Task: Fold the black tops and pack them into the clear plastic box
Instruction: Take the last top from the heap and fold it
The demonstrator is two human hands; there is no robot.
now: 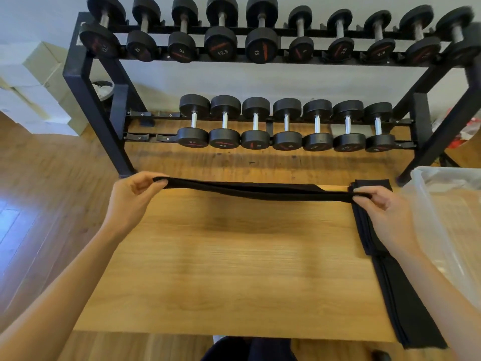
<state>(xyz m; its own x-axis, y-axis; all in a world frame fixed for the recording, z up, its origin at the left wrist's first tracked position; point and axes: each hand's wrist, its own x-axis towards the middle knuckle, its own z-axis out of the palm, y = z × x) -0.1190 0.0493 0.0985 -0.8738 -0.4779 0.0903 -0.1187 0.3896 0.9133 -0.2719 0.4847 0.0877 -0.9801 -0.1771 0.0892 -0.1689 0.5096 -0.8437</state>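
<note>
A black top [260, 191] is stretched flat and edge-on above the far part of the wooden table [221, 269]. My left hand [132, 201] pinches its left end. My right hand [385, 212] pinches its right end. Under my right forearm a pile of black tops [406, 303] lies along the table's right edge and hangs over the near edge. The clear plastic box [447, 217] stands at the far right, partly out of frame, apparently with nothing in it.
A black dumbbell rack [86, 100] with two rows of dumbbells stands just behind the table. Cardboard boxes [39, 82] sit on the floor at the back left. My dark-clothed knees [250, 350] show at the table's near edge.
</note>
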